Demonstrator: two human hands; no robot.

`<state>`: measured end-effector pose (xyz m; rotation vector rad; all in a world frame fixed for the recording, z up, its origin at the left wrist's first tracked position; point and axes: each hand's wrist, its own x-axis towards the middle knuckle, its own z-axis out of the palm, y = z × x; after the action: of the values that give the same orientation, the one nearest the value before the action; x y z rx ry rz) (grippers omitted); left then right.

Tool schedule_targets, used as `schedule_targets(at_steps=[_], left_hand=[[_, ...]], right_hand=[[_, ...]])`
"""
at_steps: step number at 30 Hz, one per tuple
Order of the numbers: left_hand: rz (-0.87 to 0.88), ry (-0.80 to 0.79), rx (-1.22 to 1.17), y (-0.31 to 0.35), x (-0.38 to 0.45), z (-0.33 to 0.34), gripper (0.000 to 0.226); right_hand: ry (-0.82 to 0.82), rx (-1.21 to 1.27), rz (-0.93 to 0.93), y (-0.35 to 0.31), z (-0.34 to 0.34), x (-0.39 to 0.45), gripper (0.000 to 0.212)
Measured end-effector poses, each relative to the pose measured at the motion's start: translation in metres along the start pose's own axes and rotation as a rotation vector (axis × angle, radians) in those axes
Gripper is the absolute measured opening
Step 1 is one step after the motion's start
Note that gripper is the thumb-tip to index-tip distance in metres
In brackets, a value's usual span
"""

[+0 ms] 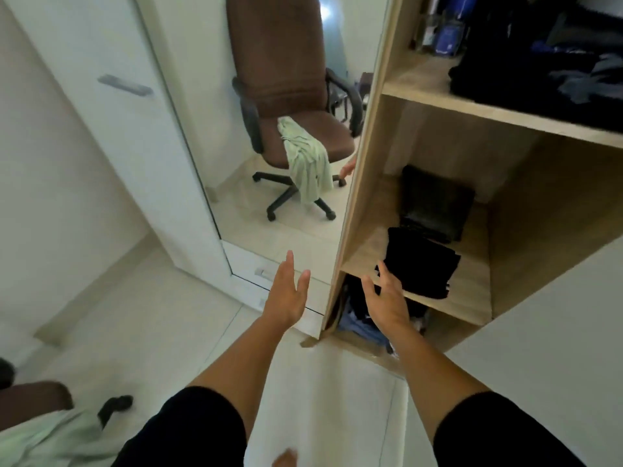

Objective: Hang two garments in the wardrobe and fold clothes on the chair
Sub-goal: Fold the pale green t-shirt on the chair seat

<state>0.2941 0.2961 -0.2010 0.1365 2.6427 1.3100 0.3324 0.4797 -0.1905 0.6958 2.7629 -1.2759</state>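
Wardrobe (367, 136) shelves hold folded clothes (421, 264) above pale tiled floor (161, 325).

Brown chair (286, 62), black armrests, top centre. Pale green garment (308, 163) draped there. Light wood wardrobe (367, 156), right. Black folded clothes (419, 267) on shelf. Cream floor (151, 332). Black sleeves (188, 429), bottom.

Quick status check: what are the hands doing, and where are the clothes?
Left hand open, empty. Right hand open, fingers at the folded black garment on the wardrobe shelf. Pale green garment seen in the mirror, draped on the chair, unfolded. Nothing blocking.
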Motion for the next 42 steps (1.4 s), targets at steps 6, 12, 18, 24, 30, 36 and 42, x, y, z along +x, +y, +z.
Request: schedule_targets(at_steps=[6,12,18,24,30,36,42], left_hand=[[-0.212,0.243,-0.003,-0.051,-0.064,-0.066,0.063],[-0.417,0.462,-0.055,-0.104,-0.145,-0.126,0.064],[-0.619,0.755,-0.11,-0.167,-0.238,-0.191,0.063],[-0.792,0.924,-0.097,-0.239,-0.329,-0.252,0.063],[-0.975,0.993,-0.172,-0.305,-0.387,-0.309,0.064],[-1.116,0.965,-0.255,-0.369,-0.398,-0.338,0.067],[-1.237,0.92,-0.339,-0.459,-0.384,-0.37,0.068]], right_hand=[[-0.194,-0.03,-0.217,-0.06,0.041,-0.028,0.059],[-0.396,-0.062,-0.412,-0.116,0.101,-0.065,0.058],[-0.632,-0.186,-0.625,-0.18,0.199,-0.131,0.059],[-0.775,-0.309,-0.854,-0.242,0.301,-0.204,0.059],[-0.902,-0.357,-0.975,-0.287,0.389,-0.262,0.059],[-1.009,-0.499,-1.02,-0.313,0.481,-0.281,0.059],[-1.174,-0.635,-1.043,-0.328,0.605,-0.295,0.058]])
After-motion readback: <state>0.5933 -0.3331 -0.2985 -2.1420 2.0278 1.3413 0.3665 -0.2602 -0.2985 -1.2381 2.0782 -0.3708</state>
